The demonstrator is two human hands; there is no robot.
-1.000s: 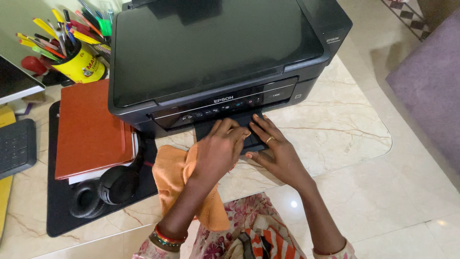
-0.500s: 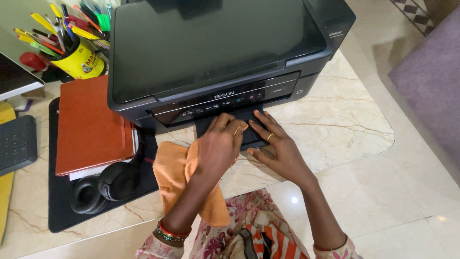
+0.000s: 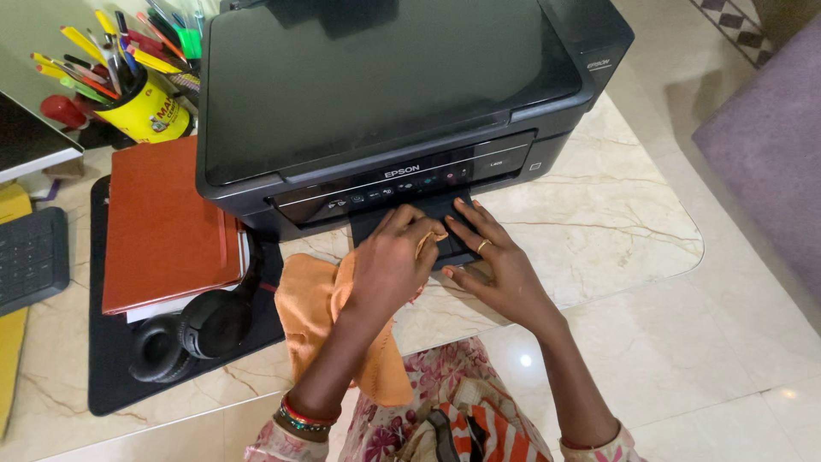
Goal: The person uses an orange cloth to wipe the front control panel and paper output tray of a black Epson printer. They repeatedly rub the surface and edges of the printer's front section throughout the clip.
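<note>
The black printer [image 3: 385,94] sat on the marble desk [image 3: 599,222] almost exactly where it had a second before; only the view had drifted slightly. Its pull-out front tray [image 3: 449,244] stayed mostly covered by both hands. The orange cloth [image 3: 312,312] lay bunched under the left forearm, trailing off the desk edge, as it had earlier. The left hand [image 3: 389,265] had curled a little tighter over the tray's front, its grip clenched on the tray edge or a fold of cloth; which one could not be made out. The right hand [image 3: 496,261] remained flat, fingers spread on the tray, grasping nothing. So the work appeared to hold at the tray, with pressing rather than sweeping. The tray's surface and the left fingertips were hidden. The red folder [image 3: 162,227], black headphones [image 3: 192,334] and yellow pen cup [image 3: 150,107] were unmoved; a keyboard [image 3: 30,261] was cut off at the left.
</note>
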